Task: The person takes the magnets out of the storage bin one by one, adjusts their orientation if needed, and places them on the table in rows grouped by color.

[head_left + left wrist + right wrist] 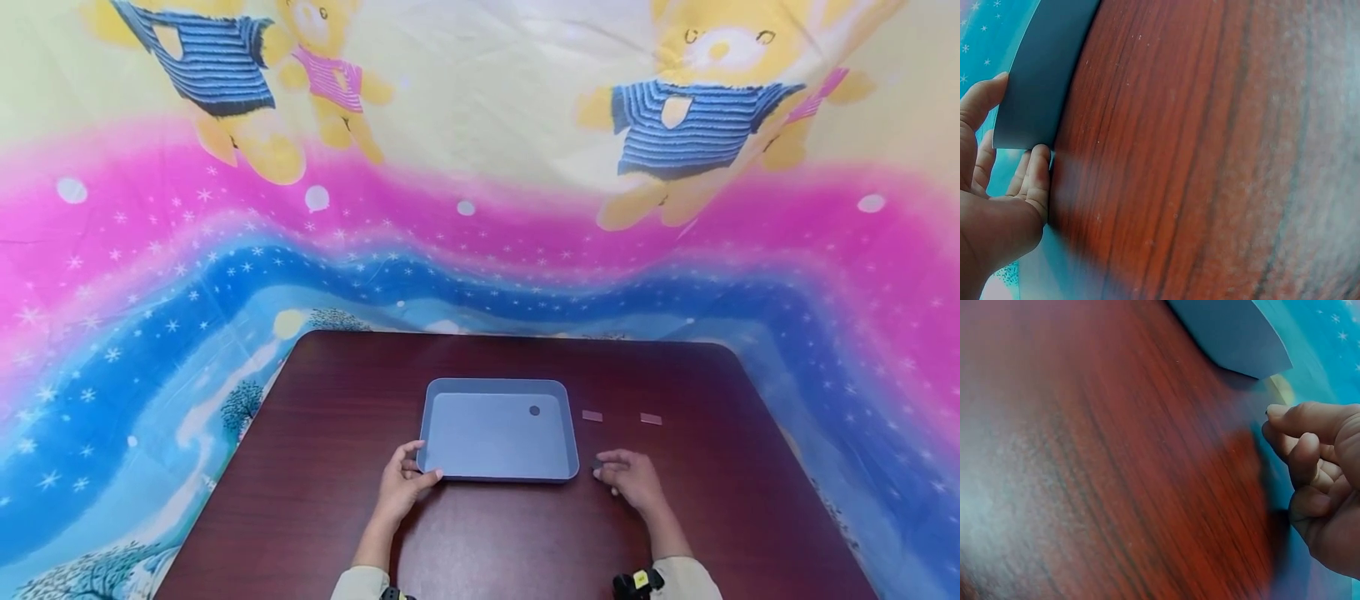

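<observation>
A shallow grey-blue tray (495, 437) lies on the dark red table, a small dark round disc (534, 411) inside it near its right rear. My left hand (405, 487) holds the tray's near left corner, thumb at the front rim and fingers along the left side. In the left wrist view, fingertips (1040, 150) touch the tray wall (1041, 81). Just right of the tray, my right hand (632, 479) pinches a small dark piece (597, 465) between thumb and fingers. Only a dark speck of it shows at the fingertips in the right wrist view; its shape is mostly hidden.
Two small flat clear pinkish rectangles, a left one (592, 416) and a right one (651, 419), lie on the table (525, 542) right of the tray. A printed cloth (480, 250) with bears hangs behind and around the table's edges.
</observation>
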Tool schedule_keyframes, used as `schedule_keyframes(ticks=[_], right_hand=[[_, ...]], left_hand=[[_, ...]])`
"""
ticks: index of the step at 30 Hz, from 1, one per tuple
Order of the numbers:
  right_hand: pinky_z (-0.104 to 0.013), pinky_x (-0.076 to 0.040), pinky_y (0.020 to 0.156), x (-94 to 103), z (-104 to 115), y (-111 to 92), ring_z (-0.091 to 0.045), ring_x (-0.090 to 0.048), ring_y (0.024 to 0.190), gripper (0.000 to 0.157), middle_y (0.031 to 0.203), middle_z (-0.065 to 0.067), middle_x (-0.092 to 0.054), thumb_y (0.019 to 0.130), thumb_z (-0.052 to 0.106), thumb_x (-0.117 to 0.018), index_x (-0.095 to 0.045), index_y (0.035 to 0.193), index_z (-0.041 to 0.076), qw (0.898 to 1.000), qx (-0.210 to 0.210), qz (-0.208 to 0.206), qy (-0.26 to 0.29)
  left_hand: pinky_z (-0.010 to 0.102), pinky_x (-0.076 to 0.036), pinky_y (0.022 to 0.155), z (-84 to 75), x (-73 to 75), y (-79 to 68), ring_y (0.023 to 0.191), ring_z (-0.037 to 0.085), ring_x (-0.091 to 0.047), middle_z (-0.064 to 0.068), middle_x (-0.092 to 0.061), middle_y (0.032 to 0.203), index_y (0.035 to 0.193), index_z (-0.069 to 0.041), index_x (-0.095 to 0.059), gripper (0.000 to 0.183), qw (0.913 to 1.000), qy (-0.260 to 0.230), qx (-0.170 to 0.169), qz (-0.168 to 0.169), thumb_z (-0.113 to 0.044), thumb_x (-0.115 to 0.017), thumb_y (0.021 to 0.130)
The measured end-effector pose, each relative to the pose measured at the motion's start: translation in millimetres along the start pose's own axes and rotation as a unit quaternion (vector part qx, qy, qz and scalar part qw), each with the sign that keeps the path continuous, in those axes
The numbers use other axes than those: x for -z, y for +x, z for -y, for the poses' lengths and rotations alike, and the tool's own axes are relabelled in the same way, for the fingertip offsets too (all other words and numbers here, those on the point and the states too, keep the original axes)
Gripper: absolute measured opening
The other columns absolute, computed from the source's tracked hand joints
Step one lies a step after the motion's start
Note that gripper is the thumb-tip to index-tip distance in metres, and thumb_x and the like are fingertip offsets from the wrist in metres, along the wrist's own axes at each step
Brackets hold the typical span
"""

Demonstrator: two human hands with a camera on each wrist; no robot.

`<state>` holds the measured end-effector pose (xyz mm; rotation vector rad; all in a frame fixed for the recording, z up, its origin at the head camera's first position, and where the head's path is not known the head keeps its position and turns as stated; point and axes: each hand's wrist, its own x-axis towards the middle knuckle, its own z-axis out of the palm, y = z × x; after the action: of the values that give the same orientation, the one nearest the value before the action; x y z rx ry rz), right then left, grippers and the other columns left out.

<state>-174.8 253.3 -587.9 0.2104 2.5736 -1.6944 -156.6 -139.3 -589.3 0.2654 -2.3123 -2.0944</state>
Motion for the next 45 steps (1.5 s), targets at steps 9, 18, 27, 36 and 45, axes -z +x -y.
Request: schedule_keyframes(ticks=[9,18,27,36,45], right_hand=[[-0.03,-0.043,0.045,-4.6,0,3,-0.02,-0.052,0.05,0.023,0.071,-0.007,-0.065,0.074,-0.002,-0.072,-0.066,0.096,-0.007,0.998,0.024,-0.005,-0.063],[-0.028,-0.044,0.052,-4.0,-1,3,-0.016,-0.055,0.057,0.019,0.069,-0.002,-0.063,0.073,0.002,-0.074,-0.068,0.091,-0.001,0.994,0.025,-0.017,-0.101],[-0.027,-0.044,0.058,-5.5,-3,4,-0.014,-0.056,0.063,0.023,0.07,-0.001,-0.063,0.072,0.003,-0.076,-0.069,0.094,-0.001,0.992,0.038,-0.034,-0.119],[-0.025,-0.044,0.057,-2.9,-4,0,-0.013,-0.056,0.062,0.022,0.073,-0.003,-0.064,0.074,0.003,-0.074,-0.069,0.095,0.0,0.994,0.053,-0.051,-0.087],[-0.025,-0.048,0.062,1.6,-2,-10,-0.018,-0.062,0.073,0.031,0.089,-0.012,-0.065,0.078,0.006,-0.074,-0.065,0.107,-0.003,0.999,0.03,-0.032,0.007]], left_hand=[[0.03,-0.047,0.051,-0.9,-1.3,-0.1,0.065,0.017,-0.049,0.02,-0.051,0.09,0.127,-0.006,-0.051,0.063,1.0,-0.005,0.004,0.007,-0.007,-0.08,0.071],[0.029,-0.048,0.052,-14.4,-1.6,-6.0,0.065,0.017,-0.05,0.023,-0.051,0.088,0.125,-0.001,-0.051,0.061,0.9999,-0.009,0.001,0.01,-0.003,-0.079,0.071],[0.029,-0.047,0.051,-11.1,-0.7,-4.8,0.063,0.016,-0.05,0.024,-0.051,0.089,0.126,-0.001,-0.05,0.061,0.9998,-0.015,0.003,0.01,-0.003,-0.079,0.072],[0.029,-0.048,0.051,4.1,-3.1,-0.4,0.063,0.018,-0.051,0.019,-0.051,0.085,0.124,-0.002,-0.051,0.062,0.9995,0.002,-0.031,0.002,-0.008,-0.081,0.07],[0.029,-0.048,0.053,2.2,-1.8,-0.9,0.065,0.018,-0.049,0.02,-0.05,0.087,0.126,-0.006,-0.052,0.062,1.0,-0.008,0.004,0.003,-0.005,-0.081,0.07]])
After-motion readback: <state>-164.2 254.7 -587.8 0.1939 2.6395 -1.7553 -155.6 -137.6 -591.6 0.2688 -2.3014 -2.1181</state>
